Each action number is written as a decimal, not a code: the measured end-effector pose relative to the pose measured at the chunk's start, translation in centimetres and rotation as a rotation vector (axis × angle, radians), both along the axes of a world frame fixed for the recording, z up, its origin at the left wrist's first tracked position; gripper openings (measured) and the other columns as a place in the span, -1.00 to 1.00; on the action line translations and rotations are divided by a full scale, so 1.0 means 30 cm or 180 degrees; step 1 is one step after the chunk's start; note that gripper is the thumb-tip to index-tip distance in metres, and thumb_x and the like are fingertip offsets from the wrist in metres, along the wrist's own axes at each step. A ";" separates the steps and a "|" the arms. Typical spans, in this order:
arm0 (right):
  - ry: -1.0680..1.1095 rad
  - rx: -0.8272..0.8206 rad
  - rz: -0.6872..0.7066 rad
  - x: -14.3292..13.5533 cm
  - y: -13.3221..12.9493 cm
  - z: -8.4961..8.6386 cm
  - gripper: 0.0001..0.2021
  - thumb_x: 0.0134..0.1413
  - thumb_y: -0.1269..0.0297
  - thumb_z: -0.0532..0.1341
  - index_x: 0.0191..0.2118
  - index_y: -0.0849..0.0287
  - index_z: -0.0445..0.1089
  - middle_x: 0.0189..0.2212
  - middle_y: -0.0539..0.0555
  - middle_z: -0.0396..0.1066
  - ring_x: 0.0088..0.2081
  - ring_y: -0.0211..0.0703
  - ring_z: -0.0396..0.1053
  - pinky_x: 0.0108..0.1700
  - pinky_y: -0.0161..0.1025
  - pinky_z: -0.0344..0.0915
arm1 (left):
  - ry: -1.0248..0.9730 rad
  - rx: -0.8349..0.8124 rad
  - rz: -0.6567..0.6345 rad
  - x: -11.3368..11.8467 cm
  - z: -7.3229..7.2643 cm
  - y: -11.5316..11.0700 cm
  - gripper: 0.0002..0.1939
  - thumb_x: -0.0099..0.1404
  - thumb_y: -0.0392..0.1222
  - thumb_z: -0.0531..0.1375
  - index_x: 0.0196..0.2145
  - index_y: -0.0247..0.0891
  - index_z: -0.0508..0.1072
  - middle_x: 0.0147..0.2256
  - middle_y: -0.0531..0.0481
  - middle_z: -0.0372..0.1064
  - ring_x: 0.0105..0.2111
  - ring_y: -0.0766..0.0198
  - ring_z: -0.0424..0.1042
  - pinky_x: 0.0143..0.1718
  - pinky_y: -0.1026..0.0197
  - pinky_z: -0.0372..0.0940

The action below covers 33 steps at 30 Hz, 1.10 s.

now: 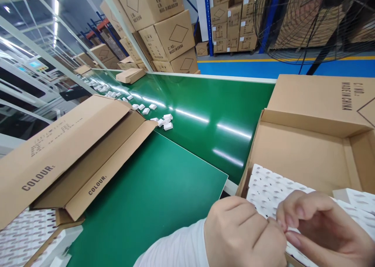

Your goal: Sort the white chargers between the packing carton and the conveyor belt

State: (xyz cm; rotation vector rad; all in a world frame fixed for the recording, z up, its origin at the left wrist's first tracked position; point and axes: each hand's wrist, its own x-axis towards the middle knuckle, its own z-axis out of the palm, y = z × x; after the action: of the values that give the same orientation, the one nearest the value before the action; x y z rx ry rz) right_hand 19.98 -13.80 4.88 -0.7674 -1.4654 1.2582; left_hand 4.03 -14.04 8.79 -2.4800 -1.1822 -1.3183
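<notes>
My left hand [246, 232], below a white sleeve, is closed at the lower right, its fingers curled and its fingertips hidden. My right hand [325, 228] meets it from the right with thumb and fingertips pinched together. Anything between the fingertips is too small or hidden to name. Both hands are over the near edge of an open cardboard box [295, 146]. Inside that box, rows of small white pieces [269, 185] lie packed behind and beneath my right hand.
At the left, an open carton [67, 142] holds more white pieces [26, 235]. Loose white pieces [168, 122] lie on the green conveyor [202, 103]. A green board [152, 189] spans the near side. Stacked cartons [170, 34] and a large fan [310, 20] stand behind.
</notes>
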 end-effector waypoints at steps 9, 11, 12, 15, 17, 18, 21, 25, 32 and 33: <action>0.0081 -0.0166 -0.0133 -0.014 0.009 0.004 -0.71 -0.02 0.45 0.27 -0.27 -0.08 0.23 -0.50 -0.06 0.30 -0.50 -0.19 0.36 -0.47 -0.30 0.46 | -0.0064 -0.0026 0.0075 0.010 -0.006 -0.007 -0.77 -0.05 -0.52 0.04 -0.73 -0.31 0.32 -0.74 0.08 0.18 -0.69 0.39 0.16 -0.61 0.29 0.20; 0.0111 -0.0209 -0.0132 -0.018 0.011 0.010 -0.73 -0.02 0.44 0.27 -0.29 -0.08 0.23 -0.51 -0.06 0.30 -0.50 -0.19 0.36 -0.48 -0.30 0.45 | -0.0078 -0.0047 0.0106 0.012 -0.006 -0.005 -0.77 -0.05 -0.52 0.05 -0.72 -0.32 0.32 -0.74 0.07 0.19 -0.69 0.39 0.17 -0.60 0.29 0.21; 0.0123 -0.0246 -0.0144 -0.018 0.011 0.014 -0.74 -0.02 0.43 0.28 -0.30 -0.08 0.23 -0.51 -0.06 0.31 -0.51 -0.19 0.36 -0.48 -0.30 0.45 | -0.0077 -0.0072 0.0115 0.012 -0.005 -0.005 -0.78 -0.05 -0.52 0.05 -0.71 -0.32 0.33 -0.74 0.08 0.20 -0.69 0.39 0.17 -0.60 0.29 0.21; 0.0175 -0.0342 -0.0119 -0.017 0.010 0.023 -0.75 -0.02 0.43 0.29 -0.32 -0.06 0.24 -0.51 -0.05 0.32 -0.50 -0.19 0.36 -0.47 -0.29 0.44 | -0.0062 -0.0121 0.0111 0.009 -0.001 -0.005 -0.78 -0.03 -0.51 0.05 -0.69 -0.32 0.34 -0.74 0.08 0.20 -0.69 0.40 0.17 -0.61 0.30 0.20; 0.0242 -0.0449 -0.0054 -0.016 0.007 0.027 -0.77 0.00 0.45 0.26 -0.32 -0.04 0.24 -0.50 -0.04 0.32 -0.48 -0.19 0.36 -0.44 -0.28 0.44 | -0.0078 -0.0178 0.0138 0.009 0.001 -0.008 -0.78 0.00 -0.50 0.05 -0.69 -0.31 0.33 -0.73 0.09 0.21 -0.69 0.41 0.17 -0.62 0.31 0.19; 0.0278 -0.0502 -0.0022 -0.014 0.007 0.028 -0.77 0.02 0.46 0.25 -0.32 -0.04 0.24 -0.49 -0.04 0.32 -0.47 -0.19 0.36 -0.43 -0.28 0.43 | -0.0104 -0.0225 0.0167 0.009 0.001 -0.009 -0.77 0.02 -0.49 0.05 -0.70 -0.30 0.32 -0.73 0.10 0.20 -0.69 0.41 0.16 -0.62 0.31 0.18; 0.0300 -0.0611 0.0024 -0.011 0.008 0.027 -0.78 0.03 0.47 0.24 -0.35 -0.02 0.21 -0.48 -0.05 0.30 -0.45 -0.21 0.35 -0.43 -0.30 0.42 | -0.0156 -0.0397 0.0292 0.012 0.000 -0.015 -0.73 0.08 -0.46 0.05 -0.70 -0.29 0.30 -0.73 0.12 0.18 -0.69 0.42 0.14 -0.64 0.30 0.12; 0.0337 -0.0759 0.0138 -0.012 0.014 0.025 -0.77 0.03 0.46 0.25 -0.37 0.00 0.19 -0.47 -0.06 0.28 -0.45 -0.23 0.32 -0.41 -0.30 0.40 | -0.0241 -0.0492 0.0349 0.014 -0.005 -0.017 -0.73 0.11 -0.46 0.05 -0.69 -0.28 0.30 -0.72 0.13 0.20 -0.69 0.43 0.14 -0.65 0.29 0.07; 0.0711 -0.1478 0.0113 -0.032 0.013 0.027 -0.76 -0.01 0.39 0.31 -0.41 0.02 0.18 -0.47 -0.10 0.26 -0.45 -0.27 0.30 -0.40 -0.33 0.36 | -0.0339 -0.0753 0.0479 0.011 -0.007 -0.021 -0.77 0.08 -0.46 0.09 -0.66 -0.28 0.29 -0.71 0.15 0.23 -0.70 0.45 0.17 -0.63 0.30 0.05; 0.0714 -0.1512 0.0165 -0.031 0.014 0.025 -0.75 -0.01 0.38 0.31 -0.41 0.02 0.18 -0.47 -0.10 0.27 -0.44 -0.27 0.30 -0.40 -0.32 0.36 | -0.0323 -0.0799 0.0474 0.010 -0.007 -0.022 -0.77 0.09 -0.45 0.08 -0.66 -0.28 0.29 -0.71 0.16 0.22 -0.70 0.45 0.17 -0.63 0.30 0.05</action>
State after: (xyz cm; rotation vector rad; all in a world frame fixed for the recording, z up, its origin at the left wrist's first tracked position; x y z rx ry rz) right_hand 19.06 -13.38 5.62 -0.8652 -1.0206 1.7034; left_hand 4.32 -14.69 8.59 -2.4500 -1.6135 -1.3440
